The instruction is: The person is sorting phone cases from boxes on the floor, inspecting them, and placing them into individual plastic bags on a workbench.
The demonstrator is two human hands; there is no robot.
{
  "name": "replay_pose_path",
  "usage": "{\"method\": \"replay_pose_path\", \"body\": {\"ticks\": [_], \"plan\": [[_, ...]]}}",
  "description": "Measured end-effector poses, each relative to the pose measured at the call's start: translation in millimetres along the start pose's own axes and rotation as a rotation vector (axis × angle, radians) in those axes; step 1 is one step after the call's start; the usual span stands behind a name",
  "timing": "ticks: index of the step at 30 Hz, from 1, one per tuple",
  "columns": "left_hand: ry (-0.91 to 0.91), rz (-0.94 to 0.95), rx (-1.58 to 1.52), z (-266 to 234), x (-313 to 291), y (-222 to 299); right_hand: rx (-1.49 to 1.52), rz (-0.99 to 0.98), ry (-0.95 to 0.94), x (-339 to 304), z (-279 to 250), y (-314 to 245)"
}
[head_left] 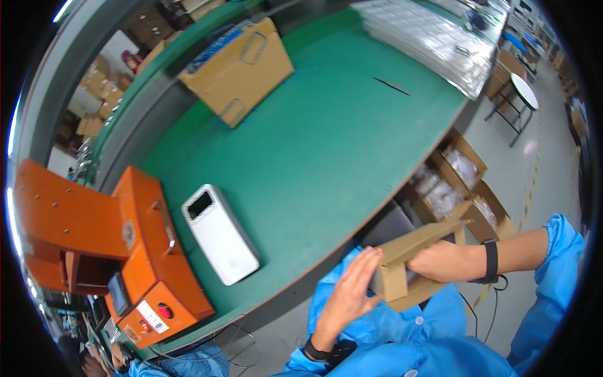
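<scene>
A small brown cardboard box [394,283] is tilted above my lap, its flaps raised. My left hand [349,294] holds its near-left end, fingers extended along the outside and thumb lower down. Into the opening reaches my right hand [440,260]; its fingers are hidden by the cardboard, so what they touch cannot be seen. On the green bench [314,144], to the left, lies a white rounded slab-shaped device [225,242] with a dark window at one end. Both wrists wear dark bands.
An orange machine [160,251] with a red button stands at the bench's left. Farther back are a large cardboard carton [245,72], a thin dark tool [392,86] and stacked clear plastic trays [433,47]. Open cartons of bagged items [461,168] sit beside the bench, near a stool [524,92].
</scene>
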State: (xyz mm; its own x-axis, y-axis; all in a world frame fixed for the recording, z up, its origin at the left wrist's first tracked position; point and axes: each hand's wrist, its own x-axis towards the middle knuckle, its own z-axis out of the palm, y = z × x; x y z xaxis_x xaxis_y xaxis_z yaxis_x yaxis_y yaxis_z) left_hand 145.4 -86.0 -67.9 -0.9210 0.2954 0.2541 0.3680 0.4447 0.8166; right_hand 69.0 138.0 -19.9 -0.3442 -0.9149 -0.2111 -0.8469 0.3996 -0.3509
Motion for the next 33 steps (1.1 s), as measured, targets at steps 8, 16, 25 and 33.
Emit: {"method": "replay_pose_path", "body": {"ticks": [8,16,25,33], "plan": [[0.147,0.103,-0.074,17,3,-10,0.142,0.097,-0.089,18,-9,7],[0.132,0.072,-0.018,18,-2,-19,0.250,0.051,0.116,-5,-23,1],[0.084,-0.185,-0.229,26,-1,-29,0.594,0.153,0.736,-27,-110,-7],[0.034,-0.128,-0.175,31,-8,-24,1.151,0.214,0.920,13,-157,26]]}}
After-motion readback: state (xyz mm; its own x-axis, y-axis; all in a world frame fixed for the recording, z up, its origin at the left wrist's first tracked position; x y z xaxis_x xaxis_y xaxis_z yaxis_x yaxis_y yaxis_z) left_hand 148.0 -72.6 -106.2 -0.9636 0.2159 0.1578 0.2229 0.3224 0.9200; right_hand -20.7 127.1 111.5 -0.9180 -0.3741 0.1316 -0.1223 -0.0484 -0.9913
